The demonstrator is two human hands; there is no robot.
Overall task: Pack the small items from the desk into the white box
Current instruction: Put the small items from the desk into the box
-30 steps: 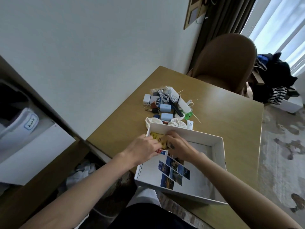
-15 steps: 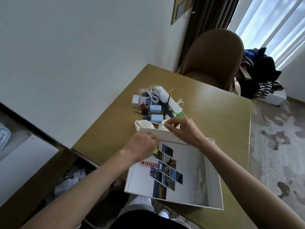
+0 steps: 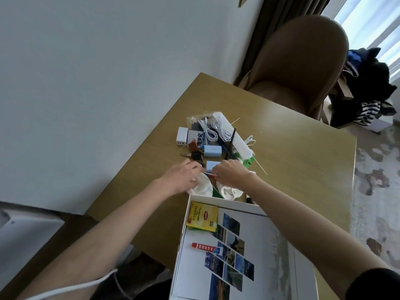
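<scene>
The white box point(image 3: 218, 199) lies open at the desk's near edge, its floor printed with photo tiles. In it lie a yellow tea packet point(image 3: 202, 216) and a red-and-white tube point(image 3: 204, 247). Both hands are beyond the box's far rim, over the pile of small items. My left hand point(image 3: 181, 175) reaches forward with its fingers extended above a white cloth roll point(image 3: 202, 188). My right hand point(image 3: 231, 173) has its fingers curled against the near light blue box point(image 3: 211, 165), apparently pinching it. A thin red item pokes out under its fingertips.
The pile holds a white charger point(image 3: 181, 136), coiled white cables point(image 3: 216, 131), another light blue box point(image 3: 212, 150), a black key point(image 3: 195, 156), a long white case point(image 3: 236, 139), a green packet point(image 3: 247, 162) and thin sticks. A brown chair point(image 3: 298, 68) stands behind the wooden desk point(image 3: 303, 159).
Both hands came out of the white box and moved forward to the pile. The yellow tea packet now lies uncovered in the box's far left corner.
</scene>
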